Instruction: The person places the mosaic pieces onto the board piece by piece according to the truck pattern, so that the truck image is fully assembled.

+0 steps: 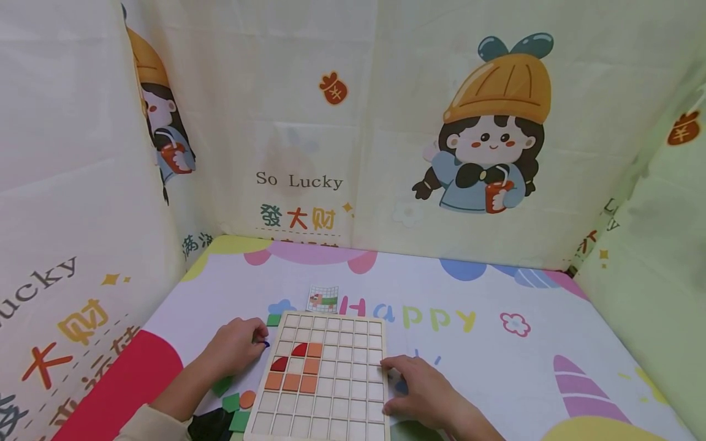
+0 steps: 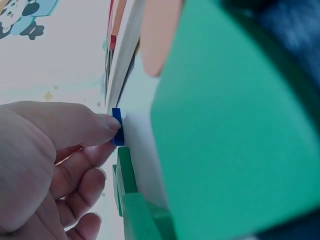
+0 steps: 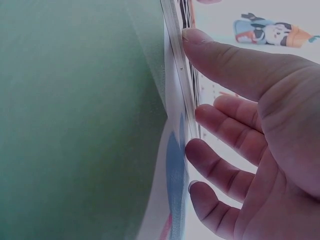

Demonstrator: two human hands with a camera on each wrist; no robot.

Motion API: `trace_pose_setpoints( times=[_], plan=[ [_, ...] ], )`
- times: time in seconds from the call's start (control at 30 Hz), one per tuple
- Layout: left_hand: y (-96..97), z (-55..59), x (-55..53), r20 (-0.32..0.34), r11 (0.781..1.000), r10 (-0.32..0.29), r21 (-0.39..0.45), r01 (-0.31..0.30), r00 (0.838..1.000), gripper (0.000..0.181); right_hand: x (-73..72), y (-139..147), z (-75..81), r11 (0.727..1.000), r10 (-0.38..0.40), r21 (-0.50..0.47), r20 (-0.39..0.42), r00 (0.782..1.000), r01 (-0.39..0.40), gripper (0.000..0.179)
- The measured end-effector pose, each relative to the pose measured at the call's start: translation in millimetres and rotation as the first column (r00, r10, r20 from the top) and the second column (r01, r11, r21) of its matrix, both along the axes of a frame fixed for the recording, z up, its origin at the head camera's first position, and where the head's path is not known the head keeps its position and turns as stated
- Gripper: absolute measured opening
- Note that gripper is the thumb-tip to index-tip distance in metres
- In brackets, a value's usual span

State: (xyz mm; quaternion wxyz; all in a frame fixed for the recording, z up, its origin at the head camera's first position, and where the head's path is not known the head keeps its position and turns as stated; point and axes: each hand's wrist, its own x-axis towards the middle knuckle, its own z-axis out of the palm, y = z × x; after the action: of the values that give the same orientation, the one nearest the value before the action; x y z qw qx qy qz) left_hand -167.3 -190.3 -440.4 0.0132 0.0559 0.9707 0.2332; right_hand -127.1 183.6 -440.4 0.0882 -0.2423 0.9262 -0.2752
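A wooden grid board (image 1: 358, 372) lies on the table between the two hands. Several orange square tiles (image 1: 291, 382) and two red tiles with a curved edge (image 1: 299, 350) sit in cells on its left half. Beside the board's left edge, the left hand (image 1: 234, 346) pinches a small blue tile (image 2: 118, 127) between thumb and index finger, the other fingers loosely bent. At the opposite edge is the right hand (image 1: 421, 389), its thumb and fingertips touching the board's side without curling round it. The blue tile's full shape is hidden.
Green square tiles (image 1: 239, 421) and an orange round tile (image 1: 247, 399) lie left of the board. Behind it is a small gridded picture card (image 1: 322, 299). A black object (image 1: 211, 424) is near the left sleeve. Printed cloth walls (image 1: 375, 122) surround the table.
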Motion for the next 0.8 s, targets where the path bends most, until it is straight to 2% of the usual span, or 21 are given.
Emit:
trace_pose_setpoints(
  times=[0.17,0.37,0.53,0.8],
  plan=[
    [-0.5,0.3,1.0,0.000,1.000,0.003,0.020,-0.003,1.000,0.018,0.0,0,-0.5,1.000,-0.003,-0.002,-0.004,1.000,0.003,0.065],
    [1.7,6.0,2.8,-0.005,0.999,0.000,0.036,0.001,1.000,0.018,-0.3,0,-1.0,1.000,0.000,-0.006,-0.004,1.000,0.000,0.064],
    [9.8,13.0,5.9,0.019,0.998,-0.009,0.056,0.008,1.000,0.018,0.3,0,-1.1,1.000,0.000,-0.005,-0.008,1.000,0.000,0.064],
    [24.8,17.1,14.3,0.006,0.999,-0.027,0.041,0.027,1.000,0.018,0.5,-1,-0.7,1.000,-0.005,-0.004,-0.004,1.000,0.005,0.064]
  ],
)
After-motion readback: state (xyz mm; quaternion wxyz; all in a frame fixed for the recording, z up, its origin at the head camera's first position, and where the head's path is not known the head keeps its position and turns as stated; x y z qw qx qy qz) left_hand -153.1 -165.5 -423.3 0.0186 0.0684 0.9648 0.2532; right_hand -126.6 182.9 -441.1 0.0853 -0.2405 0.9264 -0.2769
